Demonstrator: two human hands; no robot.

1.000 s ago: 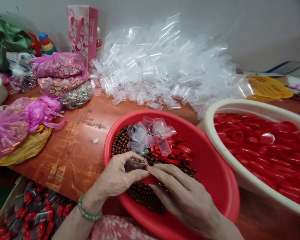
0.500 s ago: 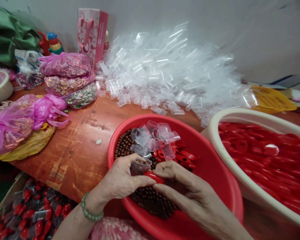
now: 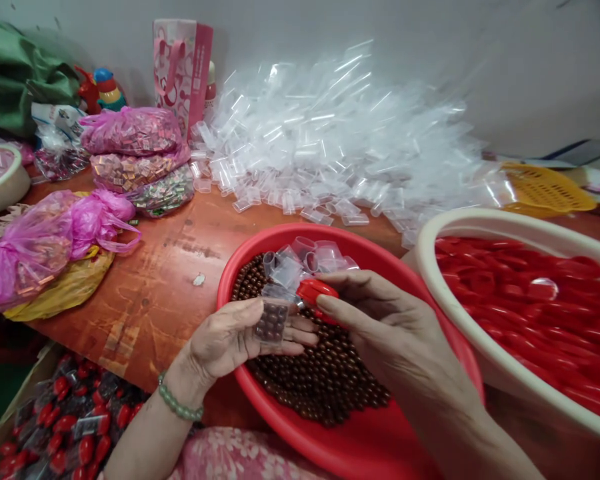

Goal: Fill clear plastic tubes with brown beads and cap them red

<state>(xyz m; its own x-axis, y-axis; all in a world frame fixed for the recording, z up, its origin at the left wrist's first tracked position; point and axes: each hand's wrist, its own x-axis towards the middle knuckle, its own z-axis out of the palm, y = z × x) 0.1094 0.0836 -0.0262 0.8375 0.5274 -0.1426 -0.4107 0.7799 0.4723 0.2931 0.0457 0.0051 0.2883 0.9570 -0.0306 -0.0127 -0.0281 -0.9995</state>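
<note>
My left hand (image 3: pixel 235 337), palm up with a green bead bracelet (image 3: pixel 180 402) at the wrist, grips a clear plastic tube (image 3: pixel 271 322) filled with brown balls under its thumb. Just to the right, my right hand (image 3: pixel 385 320) pinches a glossy red plastic cap (image 3: pixel 316 292) between thumb and fingers, close to the tube but apart from it. Both hands are over a red basin (image 3: pixel 443 427). In it lie many loose brown balls (image 3: pixel 325 387) and a small heap of empty clear tubes (image 3: pixel 287 267).
A large pile of clear tubes (image 3: pixel 330 147) covers the table's back. A cream tub (image 3: pixel 425 247) of red caps stands at right, by a yellow basket (image 3: pixel 550 190). Pink bags (image 3: pixel 135 130) of small pieces lie at left. A box of red-capped tubes (image 3: pixel 75 420) sits below.
My hands have drawn apart. The left has opened out and turned palm up with the tube lying across it; the right has lifted the red cap up and away.
</note>
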